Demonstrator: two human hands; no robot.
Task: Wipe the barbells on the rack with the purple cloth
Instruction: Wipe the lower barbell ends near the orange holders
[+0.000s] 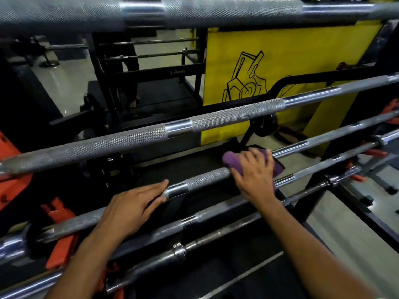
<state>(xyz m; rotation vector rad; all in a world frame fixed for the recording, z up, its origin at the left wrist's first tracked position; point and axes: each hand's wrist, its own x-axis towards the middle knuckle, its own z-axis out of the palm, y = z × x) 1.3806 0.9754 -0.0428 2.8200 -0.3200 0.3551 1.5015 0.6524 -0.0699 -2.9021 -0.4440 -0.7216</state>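
On a black gym rack, the right hand (254, 171) grips a folded purple cloth (232, 160) around a knurled steel barbell (205, 180); the left hand (133, 207) rests flat, fingers straight, on the same bar.

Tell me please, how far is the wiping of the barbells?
Done: cannot tell; no bar shows wipe marks. In hand: the right hand presses the purple cloth on the third barbell; the left hand rests on the same bar. Left: unclear; other bars lie above and below.
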